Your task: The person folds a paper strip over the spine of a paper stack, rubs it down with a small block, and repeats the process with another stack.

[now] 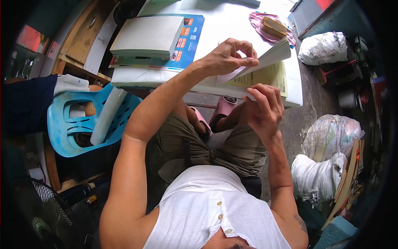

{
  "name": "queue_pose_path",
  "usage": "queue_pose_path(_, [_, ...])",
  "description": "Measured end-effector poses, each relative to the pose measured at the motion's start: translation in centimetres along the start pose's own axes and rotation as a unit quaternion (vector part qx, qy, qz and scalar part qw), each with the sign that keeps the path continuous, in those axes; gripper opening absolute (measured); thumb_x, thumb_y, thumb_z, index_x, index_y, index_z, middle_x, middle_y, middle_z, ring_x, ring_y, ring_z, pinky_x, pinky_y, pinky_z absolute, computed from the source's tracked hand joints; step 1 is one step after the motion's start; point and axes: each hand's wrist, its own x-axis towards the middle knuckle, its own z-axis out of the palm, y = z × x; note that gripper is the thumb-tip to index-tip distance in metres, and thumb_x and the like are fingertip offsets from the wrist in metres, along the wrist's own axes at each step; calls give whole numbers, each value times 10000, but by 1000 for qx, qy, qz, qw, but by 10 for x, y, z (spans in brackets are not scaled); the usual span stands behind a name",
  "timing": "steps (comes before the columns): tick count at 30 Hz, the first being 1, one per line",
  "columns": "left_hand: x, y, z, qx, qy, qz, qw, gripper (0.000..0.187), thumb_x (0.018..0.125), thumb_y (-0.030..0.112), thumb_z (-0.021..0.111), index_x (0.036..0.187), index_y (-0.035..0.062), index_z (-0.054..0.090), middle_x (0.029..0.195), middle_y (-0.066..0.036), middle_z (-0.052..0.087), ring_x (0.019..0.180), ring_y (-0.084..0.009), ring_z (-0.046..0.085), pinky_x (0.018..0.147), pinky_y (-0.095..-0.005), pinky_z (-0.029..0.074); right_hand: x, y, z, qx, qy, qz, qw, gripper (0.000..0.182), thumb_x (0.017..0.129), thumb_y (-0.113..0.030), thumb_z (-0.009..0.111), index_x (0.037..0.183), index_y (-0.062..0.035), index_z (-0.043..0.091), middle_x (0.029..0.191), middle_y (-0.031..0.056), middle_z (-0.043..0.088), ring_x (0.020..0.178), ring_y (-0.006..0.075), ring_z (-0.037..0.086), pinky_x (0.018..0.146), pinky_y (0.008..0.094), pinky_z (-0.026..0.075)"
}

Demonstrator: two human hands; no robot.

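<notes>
My left hand [233,55] pinches the corner of some white sheets [271,56], which are lifted and bent up from the table. Beneath them shows a yellowish printed sheet [269,76] near the table's right front corner. At the table's front edge, my right hand [266,106] is raised with curled fingers beside the yellowish sheet; whether it touches the paper is unclear. A thick stack of white paper [147,36] lies on a blue printed sheet [188,45] at the left of the white table [141,77].
A pink cloth [258,20] with a yellowish block [274,27] lies at the back right. On the left stands a blue plastic chair [62,124] with a white roll [108,116] on it. Plastic bags [317,178] and wooden strips [346,182] are at the right.
</notes>
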Motion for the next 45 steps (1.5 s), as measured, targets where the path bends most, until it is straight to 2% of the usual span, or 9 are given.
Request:
queue_pose_path(3, [-1, -1, -2, -43, -19, 1, 999, 319, 937, 311, 759, 836, 46, 612, 989, -52, 652, 865, -127, 613, 726, -295, 515, 5, 0, 6, 9, 6, -8, 1000, 356, 703, 15, 820, 1024, -47, 679, 973, 92, 663, 881, 294, 648, 765, 397, 553])
queue_pose_path(12, [-2, -8, -2, -36, -8, 5, 999, 288, 944, 280, 756, 857, 34, 635, 971, -39, 653, 863, -127, 612, 767, -298, 516, -3, 0, 16, -8, -10, -20, 1000, 366, 701, 0, 824, 1034, -38, 677, 974, 96, 665, 855, 293, 643, 741, 388, 551])
queue_pose_path(15, [-1, -7, -1, -30, 6, 33, 999, 265, 949, 266, 748, 879, 29, 652, 978, -36, 661, 868, -130, 622, 772, -293, 519, -1, 1, 17, -13, -16, -15, 1000, 356, 713, -31, 826, 1036, -36, 677, 990, 99, 666, 888, 303, 641, 778, 401, 550])
queue_pose_path(21, [-4, -2, -3, -34, 81, -16, 996, 236, 948, 252, 741, 878, 39, 666, 1028, -60, 677, 912, -158, 635, 813, -338, 532, 21, 9, 22, -37, -109, 6, 993, 336, 754, -128, 818, 1048, -33, 686, 1059, 115, 677, 1009, 322, 638, 894, 445, 515])
queue_pose_path(24, [-5, -8, -6, -48, 96, 12, 994, 239, 945, 255, 745, 866, 43, 670, 1055, -72, 678, 946, -171, 632, 860, -366, 530, 31, 11, 21, -26, -117, 5, 993, 317, 751, -147, 824, 1027, -47, 706, 1026, 104, 698, 983, 302, 657, 903, 439, 507])
queue_pose_path(33, [-6, -8, -7, -40, 102, 9, 994, 230, 949, 252, 743, 867, 43, 695, 1078, -86, 676, 1008, -174, 625, 915, -382, 516, 38, 18, 20, 55, -130, 22, 990, 181, 787, -36, 758, 962, -76, 731, 926, 65, 715, 884, 274, 666, 889, 431, 498])
queue_pose_path(39, [-8, -3, -5, -33, 112, 8, 993, 242, 951, 251, 743, 863, 30, 694, 1069, -89, 673, 948, -175, 659, 856, -350, 544, 40, 2, 10, 13, -80, -7, 997, 162, 790, 32, 723, 929, -47, 698, 893, 75, 698, 884, 278, 674, 909, 435, 504])
queue_pose_path(42, [-9, -4, -1, -4, 110, 40, 993, 273, 954, 271, 743, 866, 18, 695, 1079, -97, 677, 922, -174, 674, 824, -352, 566, 39, -31, -20, 161, -53, 29, 985, 184, 786, 66, 724, 947, -15, 688, 881, 94, 704, 846, 271, 696, 880, 420, 531])
queue_pose_path(45, [-10, -3, 4, 178, 143, 89, 969, 332, 950, 353, 735, 894, 27, 710, 1105, -116, 693, 1026, -223, 663, 844, -402, 568, 22, -47, -35, 335, -40, 132, 932, 250, 835, 78, 722, 1074, 9, 691, 880, 98, 725, 813, 183, 708, 788, 300, 552])
